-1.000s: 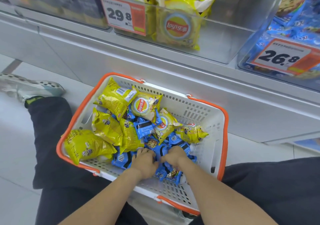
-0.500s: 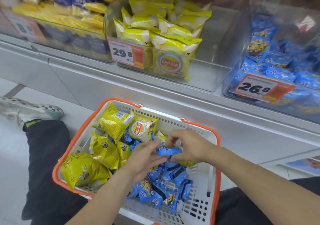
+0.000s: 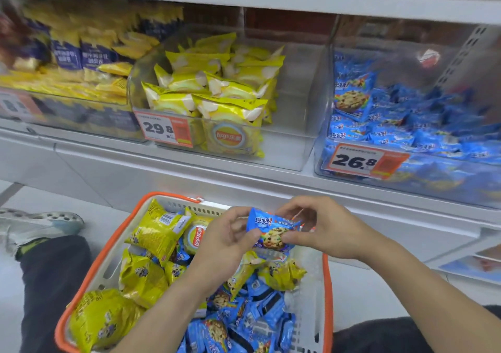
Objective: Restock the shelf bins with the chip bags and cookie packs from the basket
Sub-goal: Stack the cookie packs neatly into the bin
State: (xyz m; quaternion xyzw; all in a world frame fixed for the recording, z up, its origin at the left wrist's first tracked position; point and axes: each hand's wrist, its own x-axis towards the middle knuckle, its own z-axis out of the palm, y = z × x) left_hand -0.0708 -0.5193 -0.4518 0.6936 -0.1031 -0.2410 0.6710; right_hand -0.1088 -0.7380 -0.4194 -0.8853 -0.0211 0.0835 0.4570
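From the head camera, you hold one small blue cookie pack with a chocolate-chip cookie printed on it (image 3: 273, 230) between both hands, above the far end of the basket. Your left hand (image 3: 227, 233) pinches the pack's left edge with thumb and curled fingers, so that grip is closed on the pack. Your right hand (image 3: 322, 230) pinches its right edge the same way, fingers arched over the top, so that grip is closed on it too.

Below your hands sits the white perforated plastic basket with an orange rim (image 3: 328, 298), resting between your dark-trousered legs. Its left side holds crinkled yellow chip bags (image 3: 151, 233), and its near right side holds a heap of blue cookie packs (image 3: 244, 323).

On the shelf ahead, the clear plastic middle bin (image 3: 287, 146) is partly filled with yellow chip bags on its left side and carries an orange-and-white price tag reading 29.8 (image 3: 162, 130). Just to its right, the clear plastic right bin (image 3: 325, 124) holds many blue cookie packs behind a tag reading 26.8 (image 3: 357, 160). A blurred bin of yellow and dark blue bags (image 3: 67, 65) stands at the left. A grey sneaker (image 3: 35, 228) rests on the floor at the far left.
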